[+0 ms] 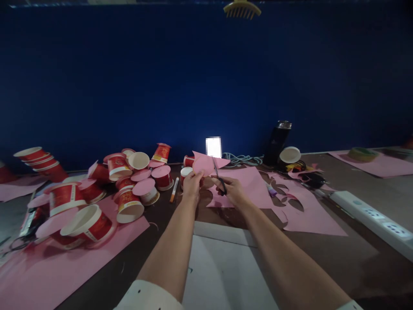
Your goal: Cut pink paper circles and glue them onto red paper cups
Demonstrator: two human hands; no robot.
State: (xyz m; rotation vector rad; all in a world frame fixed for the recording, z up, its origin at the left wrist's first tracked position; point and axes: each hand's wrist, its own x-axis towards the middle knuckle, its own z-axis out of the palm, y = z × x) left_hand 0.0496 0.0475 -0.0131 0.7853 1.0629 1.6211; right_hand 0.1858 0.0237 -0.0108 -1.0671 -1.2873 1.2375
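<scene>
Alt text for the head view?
A person's right hand holds scissors to pink paper gripped in the left hand. Red cups, some topped with pink discs, crowd the left of a brown table; cut pink sheets lie to the right.

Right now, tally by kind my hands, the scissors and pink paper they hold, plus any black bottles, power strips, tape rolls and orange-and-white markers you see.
Left hand and right hand: 2
Held scissors: 1
Held pink paper: 1
Black bottle: 1
Power strip: 1
Tape roll: 1
Orange-and-white marker: 1
Total: 8
</scene>
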